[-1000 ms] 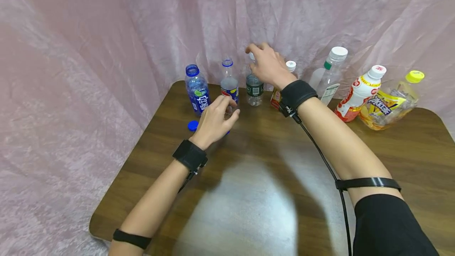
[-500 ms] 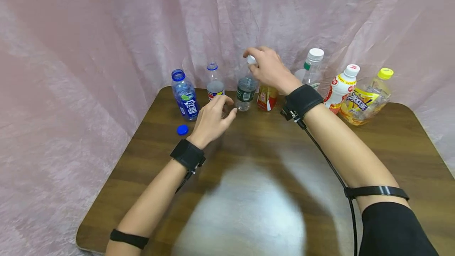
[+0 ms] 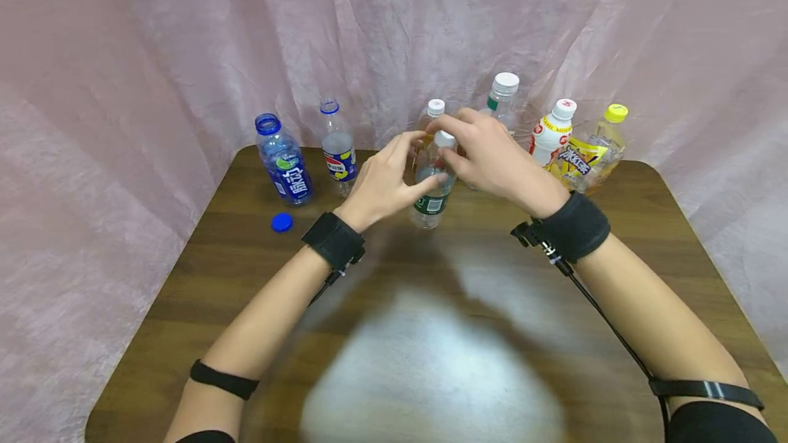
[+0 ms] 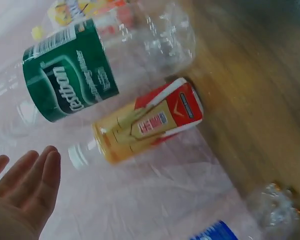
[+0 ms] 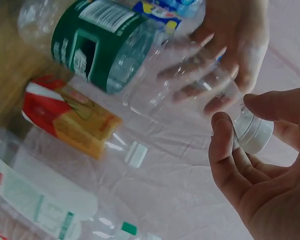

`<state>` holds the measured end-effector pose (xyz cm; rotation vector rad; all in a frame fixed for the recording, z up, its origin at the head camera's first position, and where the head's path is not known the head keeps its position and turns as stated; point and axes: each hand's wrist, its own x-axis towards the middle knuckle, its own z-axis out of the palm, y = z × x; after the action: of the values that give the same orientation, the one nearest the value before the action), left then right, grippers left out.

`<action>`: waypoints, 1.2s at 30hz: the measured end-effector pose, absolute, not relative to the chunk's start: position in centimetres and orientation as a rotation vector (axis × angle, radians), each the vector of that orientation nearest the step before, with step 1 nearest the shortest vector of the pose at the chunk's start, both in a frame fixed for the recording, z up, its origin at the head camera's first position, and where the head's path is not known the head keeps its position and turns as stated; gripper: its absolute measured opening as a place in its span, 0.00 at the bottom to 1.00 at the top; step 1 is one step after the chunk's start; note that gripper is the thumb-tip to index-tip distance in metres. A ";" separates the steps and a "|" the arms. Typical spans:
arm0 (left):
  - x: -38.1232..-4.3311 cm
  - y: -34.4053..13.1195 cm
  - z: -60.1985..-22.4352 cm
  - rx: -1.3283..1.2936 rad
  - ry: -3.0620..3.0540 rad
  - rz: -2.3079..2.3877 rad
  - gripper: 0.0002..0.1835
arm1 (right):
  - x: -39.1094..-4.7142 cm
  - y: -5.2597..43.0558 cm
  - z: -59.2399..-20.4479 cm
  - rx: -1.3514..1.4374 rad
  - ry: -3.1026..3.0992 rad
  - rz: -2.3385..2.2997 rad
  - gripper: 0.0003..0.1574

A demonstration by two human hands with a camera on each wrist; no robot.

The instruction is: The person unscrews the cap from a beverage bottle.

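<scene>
Pinching a see-through, green-labelled bottle (image 5: pixel 115 52), right fingers (image 5: pixel 224 150); left fingers (image 4: pixel 50 172) wide beside it

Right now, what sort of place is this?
Probably an indoor recording setup, though I can't be certain: a pink curtain hangs behind a wood-look table, plastic bottles stand on it, and a cabled wrist camera is worn.
</scene>
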<state>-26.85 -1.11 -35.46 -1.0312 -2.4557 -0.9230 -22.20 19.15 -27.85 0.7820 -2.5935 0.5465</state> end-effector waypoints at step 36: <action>-26.0 2.2 -36.0 -1.174 -2.553 -0.756 0.22 | -20.6 18.8 -28.8 0.549 -2.502 0.544 0.16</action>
<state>-25.96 2.16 -36.01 -1.1739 -2.5527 -0.7565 -20.59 18.78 -28.77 0.5492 -2.5021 0.5441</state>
